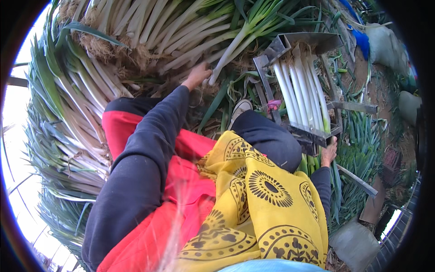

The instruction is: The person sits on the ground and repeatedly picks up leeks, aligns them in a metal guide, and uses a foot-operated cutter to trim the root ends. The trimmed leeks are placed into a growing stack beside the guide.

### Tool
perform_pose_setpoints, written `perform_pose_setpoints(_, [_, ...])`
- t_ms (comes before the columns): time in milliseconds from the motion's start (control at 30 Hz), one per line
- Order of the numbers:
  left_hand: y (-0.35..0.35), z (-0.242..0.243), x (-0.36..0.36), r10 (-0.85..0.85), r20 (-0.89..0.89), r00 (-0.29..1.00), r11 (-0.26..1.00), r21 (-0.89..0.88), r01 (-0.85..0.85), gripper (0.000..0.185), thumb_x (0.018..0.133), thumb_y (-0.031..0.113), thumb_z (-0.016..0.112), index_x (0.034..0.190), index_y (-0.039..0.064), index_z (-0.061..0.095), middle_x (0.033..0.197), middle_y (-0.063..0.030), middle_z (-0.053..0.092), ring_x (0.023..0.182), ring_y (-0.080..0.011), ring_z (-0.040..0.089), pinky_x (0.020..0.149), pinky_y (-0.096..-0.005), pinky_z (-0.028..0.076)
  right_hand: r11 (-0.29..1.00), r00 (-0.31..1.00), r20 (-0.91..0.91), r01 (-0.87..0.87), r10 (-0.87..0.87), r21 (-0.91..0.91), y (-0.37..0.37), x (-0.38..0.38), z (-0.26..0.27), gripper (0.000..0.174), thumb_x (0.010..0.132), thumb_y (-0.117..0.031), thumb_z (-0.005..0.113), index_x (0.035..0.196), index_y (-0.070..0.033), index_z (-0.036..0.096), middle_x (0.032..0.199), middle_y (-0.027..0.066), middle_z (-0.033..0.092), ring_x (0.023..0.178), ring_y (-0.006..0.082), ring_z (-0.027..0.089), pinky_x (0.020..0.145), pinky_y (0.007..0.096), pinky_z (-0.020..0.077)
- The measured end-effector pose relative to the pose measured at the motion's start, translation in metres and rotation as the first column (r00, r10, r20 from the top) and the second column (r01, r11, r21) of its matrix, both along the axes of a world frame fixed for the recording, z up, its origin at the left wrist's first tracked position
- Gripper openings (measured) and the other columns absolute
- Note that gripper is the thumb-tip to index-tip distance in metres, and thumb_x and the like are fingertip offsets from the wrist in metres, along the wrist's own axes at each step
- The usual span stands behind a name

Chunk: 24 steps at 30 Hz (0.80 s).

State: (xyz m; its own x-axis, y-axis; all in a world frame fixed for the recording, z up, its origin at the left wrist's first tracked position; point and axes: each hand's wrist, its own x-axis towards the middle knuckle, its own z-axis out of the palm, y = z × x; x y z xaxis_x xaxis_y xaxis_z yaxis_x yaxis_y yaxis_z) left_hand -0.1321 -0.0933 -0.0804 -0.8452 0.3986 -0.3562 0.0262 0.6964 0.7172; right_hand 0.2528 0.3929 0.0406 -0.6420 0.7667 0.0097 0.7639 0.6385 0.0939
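My left hand (198,75) is at the root end of a long leek (231,54) that lies slanting across the heap; the hand's hidden fingers leave its grip unclear. Several peeled white leeks (300,91) lie side by side in a metal frame (266,76) with raised ends, their roots against its far end plate. My right hand (329,153) is at the near end of that frame, beside the green leaves (311,163) that pass out under it. Whether it grips the frame or the leaves is hard to tell. A pink tie (274,105) is round the frame's left bar.
Leeks with roots (136,30) are heaped ahead, and more leeks (81,88) are stacked along the left. Leek leaves (363,149) lie at the right, near a flat metal bar (358,180), a dark red crate (391,159) and a pale sack (355,241). A shoe (240,110) shows beside the frame.
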Motion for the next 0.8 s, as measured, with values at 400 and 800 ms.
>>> perform_pose_setpoints(400, [0.075, -0.008, -0.015, -0.143, 0.262, 0.954, 0.990, 0.026, 0.141, 0.063, 0.074, 0.038, 0.067, 0.120, 0.005, 0.040, 0.101, -0.0241, 0.064, 0.096, -0.0344, 0.063, 0.079, -0.0428, 0.049, 0.995, 0.998, 0.017, 0.062, -0.061, -0.073, 0.014, 0.003, -0.004, 0.044, 0.095, -0.049, 0.034, 0.111, -0.009, 0.046, 0.110, 0.0181, 0.057, 0.102, 0.0391, 0.055, 0.079, 0.0530, 0.0426])
perform_pose_setpoints(800, [-0.028, 0.048, -0.120, 0.061, -0.593, 0.803, 0.875, -0.356, -0.329, 0.054, 0.077, 0.035, 0.062, 0.122, 0.011, 0.045, 0.094, -0.0178, 0.063, 0.081, -0.0361, 0.061, 0.071, -0.0475, 0.049, 0.997, 0.996, -0.071, 0.039, -0.044, -0.074, 0.007, 0.000, 0.001, 0.039, 0.096, -0.040, 0.041, 0.107, -0.003, 0.046, 0.102, 0.0233, 0.055, 0.098, 0.0413, 0.052, 0.082, 0.0486, 0.0396])
